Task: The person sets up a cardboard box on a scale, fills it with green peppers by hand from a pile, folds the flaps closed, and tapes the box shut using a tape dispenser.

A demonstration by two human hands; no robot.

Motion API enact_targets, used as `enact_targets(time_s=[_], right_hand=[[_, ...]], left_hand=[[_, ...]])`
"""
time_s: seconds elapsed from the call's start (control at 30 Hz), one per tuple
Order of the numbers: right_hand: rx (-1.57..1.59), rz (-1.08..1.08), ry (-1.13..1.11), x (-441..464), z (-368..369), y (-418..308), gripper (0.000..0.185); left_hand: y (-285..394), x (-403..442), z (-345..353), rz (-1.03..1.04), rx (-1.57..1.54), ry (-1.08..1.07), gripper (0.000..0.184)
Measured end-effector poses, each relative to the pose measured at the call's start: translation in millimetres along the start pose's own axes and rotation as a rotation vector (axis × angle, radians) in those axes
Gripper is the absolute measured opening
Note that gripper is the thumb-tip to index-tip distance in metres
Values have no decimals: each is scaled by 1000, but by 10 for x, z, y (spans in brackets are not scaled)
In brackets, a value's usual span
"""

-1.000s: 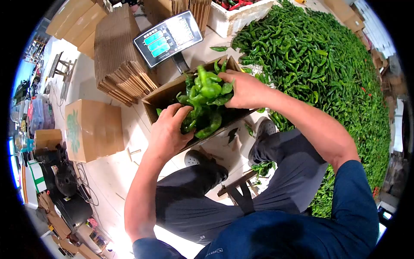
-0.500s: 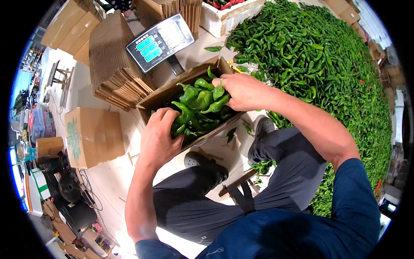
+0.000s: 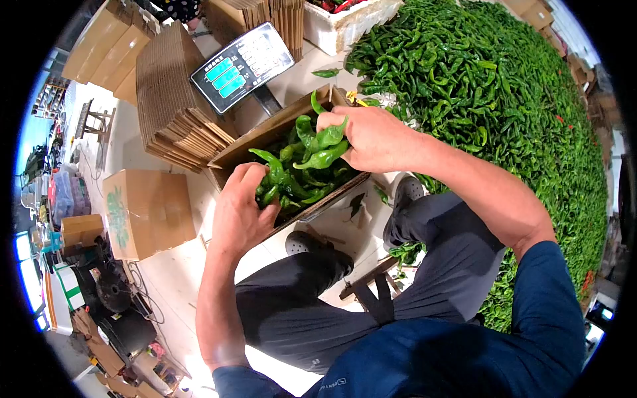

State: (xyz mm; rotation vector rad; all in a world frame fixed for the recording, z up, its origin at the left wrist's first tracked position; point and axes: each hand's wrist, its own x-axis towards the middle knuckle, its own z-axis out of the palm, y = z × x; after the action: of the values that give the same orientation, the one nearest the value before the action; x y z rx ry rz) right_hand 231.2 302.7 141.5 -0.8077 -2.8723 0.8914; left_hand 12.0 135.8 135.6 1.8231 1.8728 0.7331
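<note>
Here, peppers (image 3: 324, 158) in right hand (image 3: 368, 138); box (image 3: 273, 132) beneath

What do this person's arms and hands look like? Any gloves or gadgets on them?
The left hand and right hand are ordinary human hands, both ungloved. The left forearm and right forearm are bare, with no watch, bracelet or cable visible. The left sleeve and right sleeve are short and dark blue.

Their left forearm (image 3: 222, 302) is pointing nearly to twelve o'clock, the left hand (image 3: 240, 211) cupping, thumb (image 3: 268, 213) apart from fingers (image 3: 251, 174); the right forearm (image 3: 481, 189) is slanting toward ten, the right hand (image 3: 370, 139) gripping.
</note>
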Motion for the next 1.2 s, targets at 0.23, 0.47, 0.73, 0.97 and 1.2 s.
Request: enact_targets(time_s=[0.23,0.47,0.73,0.97,1.2], right_hand=[[-7,53,34,-86,-39,-128,41],[-122,26,-93,-80,22,16,30],[-98,126,95,-56,-83,208,23],[-157,335,34,-3,41,579,46],[-121,378,-19,73,491,727,43]], left_hand=[[-8,31,-3,-106,37,52,40],[-27,20,-30,-339,83,175,40],[-245,51,-131,-418,133,318,33],[-713,-129,-233,-694,393,121,57],[-792,-191,-9,-844,190,-228,64]])
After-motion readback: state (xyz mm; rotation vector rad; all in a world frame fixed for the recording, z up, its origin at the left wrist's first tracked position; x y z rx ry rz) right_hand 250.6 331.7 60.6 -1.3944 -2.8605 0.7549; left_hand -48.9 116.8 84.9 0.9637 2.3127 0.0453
